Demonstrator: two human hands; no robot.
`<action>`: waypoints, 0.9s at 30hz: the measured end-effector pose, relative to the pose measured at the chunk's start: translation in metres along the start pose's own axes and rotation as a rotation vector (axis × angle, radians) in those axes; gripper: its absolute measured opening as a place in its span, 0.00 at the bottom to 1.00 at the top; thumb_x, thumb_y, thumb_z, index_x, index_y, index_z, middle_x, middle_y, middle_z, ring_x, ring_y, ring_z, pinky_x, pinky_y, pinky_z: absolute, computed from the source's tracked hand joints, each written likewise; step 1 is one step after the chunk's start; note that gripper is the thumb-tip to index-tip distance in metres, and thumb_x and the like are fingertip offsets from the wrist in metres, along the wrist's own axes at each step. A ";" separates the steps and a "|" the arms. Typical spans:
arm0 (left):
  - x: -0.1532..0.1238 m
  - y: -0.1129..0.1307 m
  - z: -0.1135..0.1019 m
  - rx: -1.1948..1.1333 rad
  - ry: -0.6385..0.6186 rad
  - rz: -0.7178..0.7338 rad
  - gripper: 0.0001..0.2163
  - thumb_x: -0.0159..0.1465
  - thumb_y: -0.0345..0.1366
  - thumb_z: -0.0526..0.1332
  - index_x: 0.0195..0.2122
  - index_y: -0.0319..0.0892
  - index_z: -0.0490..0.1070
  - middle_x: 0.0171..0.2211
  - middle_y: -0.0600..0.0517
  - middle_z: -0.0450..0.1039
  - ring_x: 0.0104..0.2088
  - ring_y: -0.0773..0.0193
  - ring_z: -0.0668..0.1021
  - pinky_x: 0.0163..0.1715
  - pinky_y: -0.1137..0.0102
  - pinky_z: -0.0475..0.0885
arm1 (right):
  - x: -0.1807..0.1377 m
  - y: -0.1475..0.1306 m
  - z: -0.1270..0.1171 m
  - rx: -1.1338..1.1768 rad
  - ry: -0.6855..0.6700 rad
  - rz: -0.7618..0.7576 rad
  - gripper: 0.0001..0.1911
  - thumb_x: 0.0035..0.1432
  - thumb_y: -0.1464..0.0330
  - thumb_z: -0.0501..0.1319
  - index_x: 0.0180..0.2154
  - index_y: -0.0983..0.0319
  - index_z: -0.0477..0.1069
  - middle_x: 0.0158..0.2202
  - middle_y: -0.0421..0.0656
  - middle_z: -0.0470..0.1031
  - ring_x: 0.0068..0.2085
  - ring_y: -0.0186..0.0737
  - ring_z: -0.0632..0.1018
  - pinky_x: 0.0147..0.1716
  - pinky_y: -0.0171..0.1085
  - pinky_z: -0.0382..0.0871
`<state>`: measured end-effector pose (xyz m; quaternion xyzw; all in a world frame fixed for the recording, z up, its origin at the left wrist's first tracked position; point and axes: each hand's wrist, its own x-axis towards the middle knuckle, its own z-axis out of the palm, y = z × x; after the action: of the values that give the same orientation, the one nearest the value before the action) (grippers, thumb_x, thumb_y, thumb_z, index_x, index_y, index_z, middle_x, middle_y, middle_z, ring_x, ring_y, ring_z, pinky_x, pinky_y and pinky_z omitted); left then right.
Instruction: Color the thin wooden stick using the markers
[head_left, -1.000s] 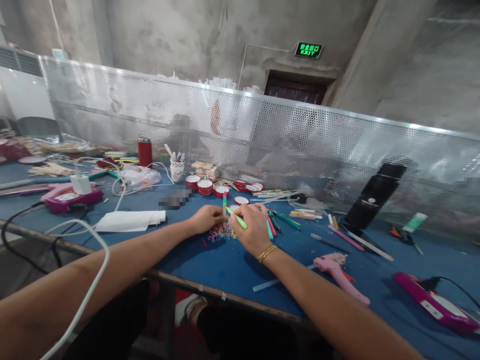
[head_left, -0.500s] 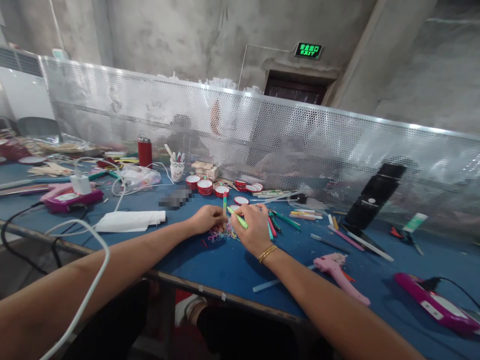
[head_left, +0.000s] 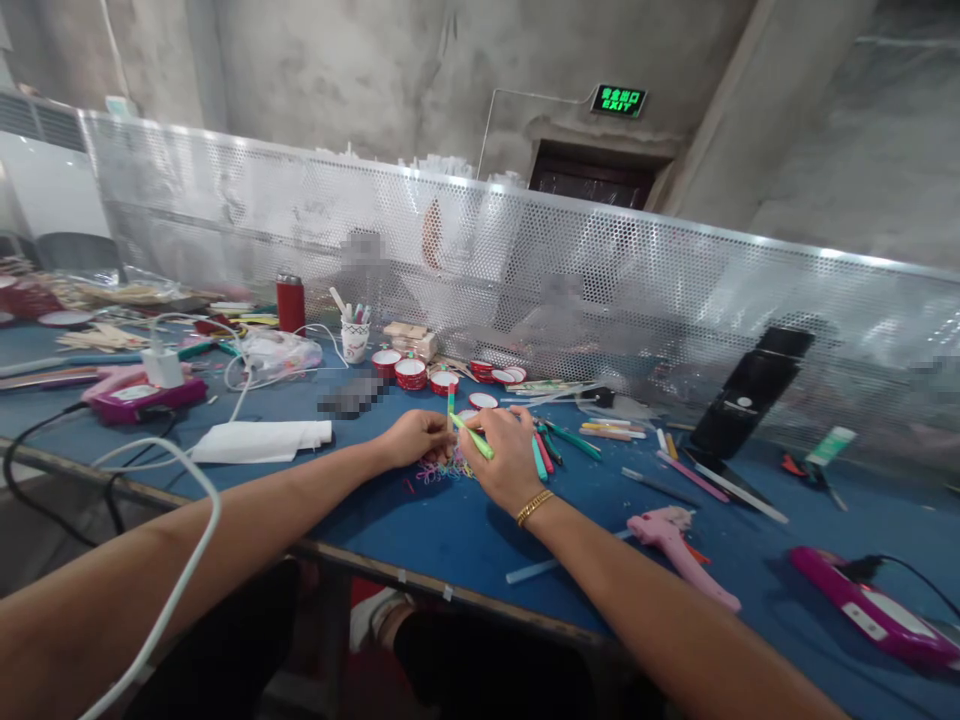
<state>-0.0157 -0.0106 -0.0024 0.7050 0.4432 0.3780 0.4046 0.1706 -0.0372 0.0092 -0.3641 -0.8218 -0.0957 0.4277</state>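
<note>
My left hand (head_left: 411, 438) pinches the lower end of a narrow upright stick (head_left: 451, 398), banded red and green toward its top. My right hand (head_left: 510, 452), with a gold chain bracelet at the wrist, is closed around a light green marker (head_left: 475, 440). The marker's tip points left and meets or nearly meets the stick; exact contact is too small to tell. Below the fingers lies a tangle of thin coloured loops (head_left: 439, 470). Several markers (head_left: 541, 455) rest just right of my right hand.
Red-and-white drums (head_left: 410, 374) stand behind the hands, near a patterned cup of pens (head_left: 355, 340). To the right are a pink glue gun (head_left: 679, 555), a black stand (head_left: 750, 395) and a purple power strip (head_left: 874, 605). A white cable (head_left: 214, 530) crosses my left forearm.
The light green marker has shifted slightly left against the stick, its tip a little lower on it. The left hand stays nearly still.
</note>
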 end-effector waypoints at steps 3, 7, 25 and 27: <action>0.000 0.000 0.000 -0.003 0.006 -0.008 0.15 0.56 0.47 0.65 0.25 0.40 0.67 0.20 0.54 0.74 0.21 0.67 0.76 0.21 0.74 0.70 | 0.000 0.001 0.000 -0.012 -0.001 0.005 0.06 0.63 0.65 0.56 0.34 0.58 0.68 0.34 0.39 0.76 0.41 0.40 0.73 0.55 0.44 0.48; 0.000 0.002 0.001 -0.003 0.007 -0.015 0.15 0.56 0.46 0.65 0.23 0.40 0.66 0.18 0.55 0.74 0.19 0.68 0.76 0.20 0.75 0.69 | 0.000 0.002 -0.001 -0.011 0.024 0.021 0.06 0.64 0.65 0.56 0.34 0.58 0.68 0.34 0.39 0.76 0.40 0.40 0.73 0.55 0.44 0.49; 0.000 -0.001 0.001 -0.005 0.019 0.006 0.16 0.55 0.48 0.66 0.24 0.40 0.68 0.19 0.55 0.74 0.20 0.67 0.76 0.21 0.75 0.69 | 0.001 0.001 0.000 -0.029 -0.005 0.000 0.07 0.64 0.64 0.55 0.34 0.58 0.68 0.34 0.39 0.76 0.41 0.40 0.73 0.55 0.44 0.49; 0.000 0.000 0.001 0.001 0.020 0.000 0.16 0.56 0.47 0.66 0.23 0.40 0.67 0.19 0.55 0.74 0.20 0.68 0.76 0.20 0.75 0.69 | 0.001 0.001 -0.001 -0.042 0.003 0.015 0.07 0.64 0.64 0.55 0.34 0.58 0.68 0.33 0.39 0.76 0.40 0.40 0.73 0.54 0.43 0.50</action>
<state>-0.0149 -0.0107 -0.0029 0.7014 0.4472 0.3849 0.3998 0.1717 -0.0361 0.0101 -0.3788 -0.8162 -0.1104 0.4221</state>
